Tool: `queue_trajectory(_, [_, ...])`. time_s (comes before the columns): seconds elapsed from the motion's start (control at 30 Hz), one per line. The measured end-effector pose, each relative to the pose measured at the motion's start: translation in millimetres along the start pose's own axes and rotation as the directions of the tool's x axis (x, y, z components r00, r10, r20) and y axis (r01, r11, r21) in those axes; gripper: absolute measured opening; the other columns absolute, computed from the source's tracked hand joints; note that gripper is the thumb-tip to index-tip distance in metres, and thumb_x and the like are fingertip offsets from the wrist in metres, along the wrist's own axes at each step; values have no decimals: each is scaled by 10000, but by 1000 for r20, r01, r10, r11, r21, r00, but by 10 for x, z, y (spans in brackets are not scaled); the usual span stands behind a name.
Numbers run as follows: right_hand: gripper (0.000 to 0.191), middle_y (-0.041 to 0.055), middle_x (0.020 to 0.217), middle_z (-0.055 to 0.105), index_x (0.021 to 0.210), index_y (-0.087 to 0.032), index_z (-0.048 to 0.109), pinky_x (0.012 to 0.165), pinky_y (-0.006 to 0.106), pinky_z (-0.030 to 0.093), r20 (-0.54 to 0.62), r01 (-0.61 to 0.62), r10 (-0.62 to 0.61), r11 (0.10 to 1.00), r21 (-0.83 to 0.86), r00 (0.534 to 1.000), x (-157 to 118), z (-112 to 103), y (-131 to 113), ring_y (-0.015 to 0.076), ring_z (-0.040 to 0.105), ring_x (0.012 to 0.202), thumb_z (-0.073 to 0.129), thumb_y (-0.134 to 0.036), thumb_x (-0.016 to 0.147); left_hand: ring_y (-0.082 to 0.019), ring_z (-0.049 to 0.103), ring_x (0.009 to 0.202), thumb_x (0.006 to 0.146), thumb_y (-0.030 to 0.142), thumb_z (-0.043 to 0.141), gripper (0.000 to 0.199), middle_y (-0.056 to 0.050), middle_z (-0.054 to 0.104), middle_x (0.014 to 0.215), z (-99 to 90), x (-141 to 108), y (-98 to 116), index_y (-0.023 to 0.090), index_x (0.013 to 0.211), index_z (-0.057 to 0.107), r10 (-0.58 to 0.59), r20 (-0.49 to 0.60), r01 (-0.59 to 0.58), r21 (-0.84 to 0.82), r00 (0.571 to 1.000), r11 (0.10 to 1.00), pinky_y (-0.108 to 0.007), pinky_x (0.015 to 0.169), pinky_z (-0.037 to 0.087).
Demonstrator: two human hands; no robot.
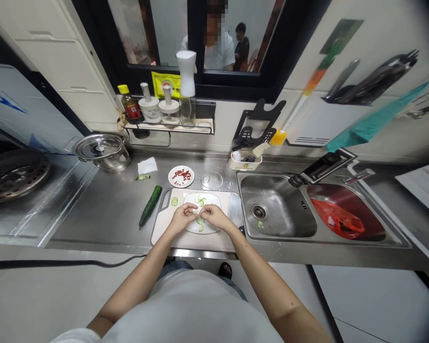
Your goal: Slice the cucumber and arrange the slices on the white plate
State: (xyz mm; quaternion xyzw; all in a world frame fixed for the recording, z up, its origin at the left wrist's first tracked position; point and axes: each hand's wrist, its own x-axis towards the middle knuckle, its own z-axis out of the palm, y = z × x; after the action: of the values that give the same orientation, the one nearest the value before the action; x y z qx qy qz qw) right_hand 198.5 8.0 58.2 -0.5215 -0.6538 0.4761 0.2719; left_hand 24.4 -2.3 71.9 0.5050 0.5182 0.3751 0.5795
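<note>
Over a white plate [214,229], my left hand [183,217] and my right hand [215,216] meet with their fingertips pinched together. Between them is a small pale piece, which looks like a cucumber slice [196,214], partly hidden by the fingers. More cucumber slices [201,201] lie on the plate at its far side, and some at its near side. The plate rests on a pale cutting board [164,227], where a few slices lie left of the plate. A knife [235,208] with a broad blade lies along the board's right edge.
A whole cucumber [150,206] lies left of the board. Behind it are a small dish [181,176] of red pieces and a white paper [147,166]. A lidded steel pot [103,151] stands back left. The double sink [279,205] is at right, with a red plastic bag [338,219].
</note>
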Motion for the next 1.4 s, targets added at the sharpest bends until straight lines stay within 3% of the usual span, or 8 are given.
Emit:
queue_trajectory(0.17, [121, -5, 577, 651, 671, -149, 678, 582, 208, 412, 32, -95, 98, 991, -92, 995, 1, 12, 64, 113, 566, 563, 569, -177, 715, -95, 500, 600, 592, 214, 691, 208, 27, 553, 636, 46, 6, -170, 159, 787, 641, 25, -59, -17, 124, 998, 992, -201, 591, 385])
queue_trajectory(0.33, [121, 1, 537, 635, 655, -143, 677, 571, 207, 389, 21, -139, 147, 965, -222, 989, 0, 30, 80, 110, 546, 534, 576, -138, 722, -108, 518, 588, 659, 242, 668, 135, 21, 593, 630, 60, -28, -301, 171, 773, 679, -2, -73, 28, 360, 997, 933, -208, 580, 373])
queue_trajectory(0.67, [179, 50, 778, 703, 801, -137, 706, 624, 202, 353, 86, -63, 121, 869, -490, 989, -54, 90, 28, 124, 575, 701, 527, -119, 795, -169, 622, 721, 725, 206, 629, 115, -22, 710, 745, 111, -49, -396, 214, 781, 729, -26, -32, 40, 623, 999, 781, -236, 645, 390])
queue_trajectory(0.9, [192, 91, 939, 706, 903, -148, 689, 658, 216, 341, 125, -90, 227, 745, -661, 966, -65, 102, -76, 161, 605, 850, 506, -189, 860, -174, 616, 838, 800, 260, 563, 167, -23, 718, 850, 182, -64, -372, 241, 834, 725, -24, 4, 12, 790, 1000, 613, -243, 712, 397])
queue_trajectory(1.13, [231, 98, 970, 691, 950, -156, 670, 666, 230, 334, 130, -92, 258, 697, -711, 957, -65, 120, -80, 168, 595, 866, 447, -186, 897, -187, 579, 914, 843, 266, 512, 201, -37, 691, 894, 210, -69, -363, 232, 855, 709, -18, 16, -5, 860, 1000, 511, -265, 767, 399])
queue_trajectory(1.3, [216, 101, 964, 685, 963, -156, 654, 683, 235, 338, 138, -69, 243, 683, -727, 960, -61, 144, -52, 171, 596, 872, 447, -193, 913, -200, 533, 964, 840, 247, 538, 156, -52, 648, 936, 217, -86, -380, 218, 841, 691, 55, 24, -47, 884, 998, 464, -281, 814, 406])
queue_trajectory(1.4, [206, 101, 963, 684, 971, -159, 645, 683, 239, 341, 139, -57, 236, 669, -741, 962, -57, 155, -40, 178, 601, 882, 454, -220, 923, -197, 514, 970, 854, 230, 534, 151, -53, 630, 958, 210, -130, -394, 218, 874, 683, 122, 85, -131, 890, 989, 436, -287, 832, 414])
